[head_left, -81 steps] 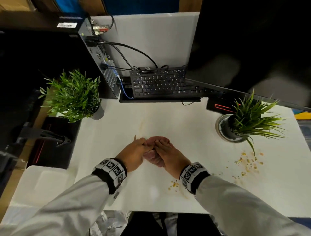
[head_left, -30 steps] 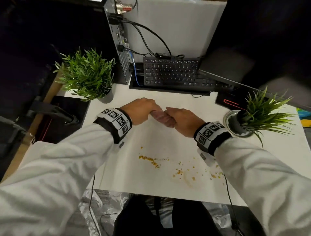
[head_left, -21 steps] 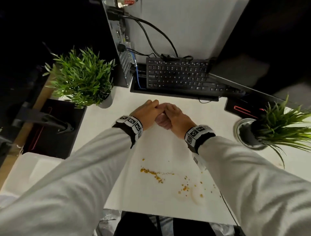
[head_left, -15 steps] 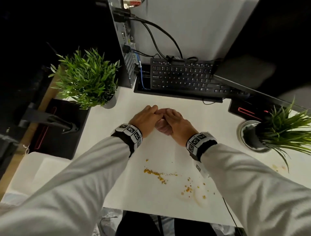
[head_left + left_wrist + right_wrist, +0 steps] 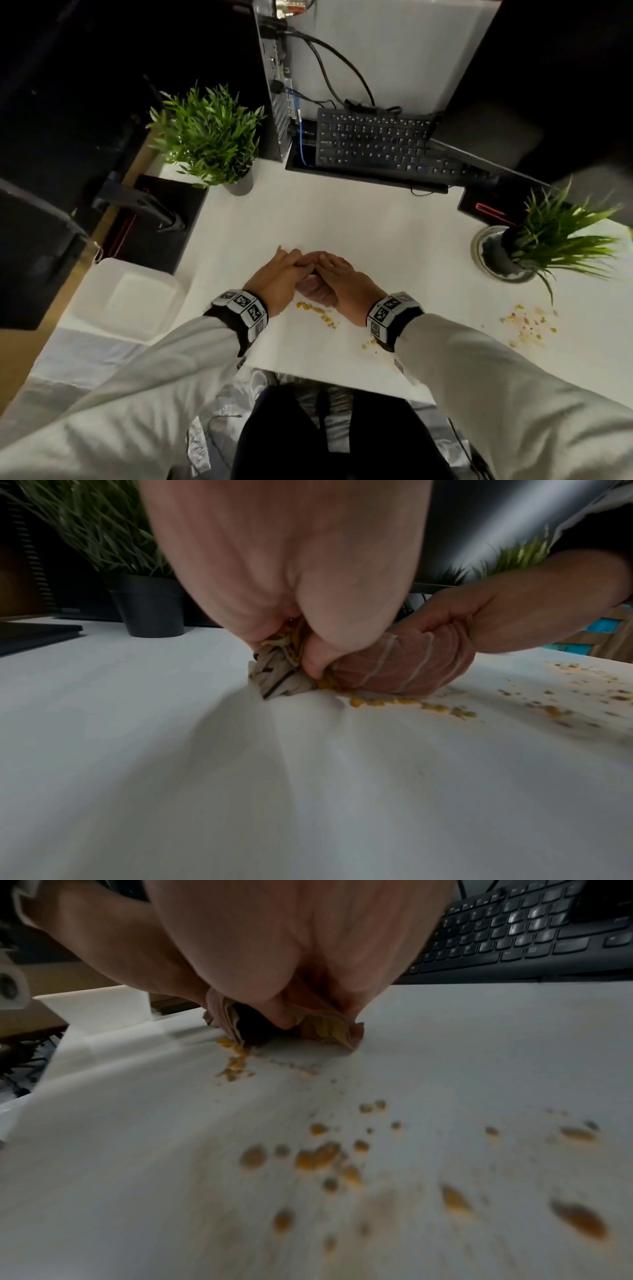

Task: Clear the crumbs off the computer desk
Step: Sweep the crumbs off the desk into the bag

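Lying in a yellow line on the white desk [image 5: 359,219], crumbs [image 5: 317,311] are touched by a bunched pink cloth [image 5: 404,666]. The cloth is gripped by the left hand [image 5: 277,277] and right hand [image 5: 346,284] together. More crumbs [image 5: 527,323] are scattered near the right plant [image 5: 548,236]; a keyboard [image 5: 376,144] is set behind.

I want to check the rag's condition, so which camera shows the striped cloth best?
The left wrist view: the pink striped cloth fills a clear patch, bunched on the desk under both hands, crumbs at its edge. The right wrist view shows only a dark, blurred fold. The head view shows a sliver between the hands.
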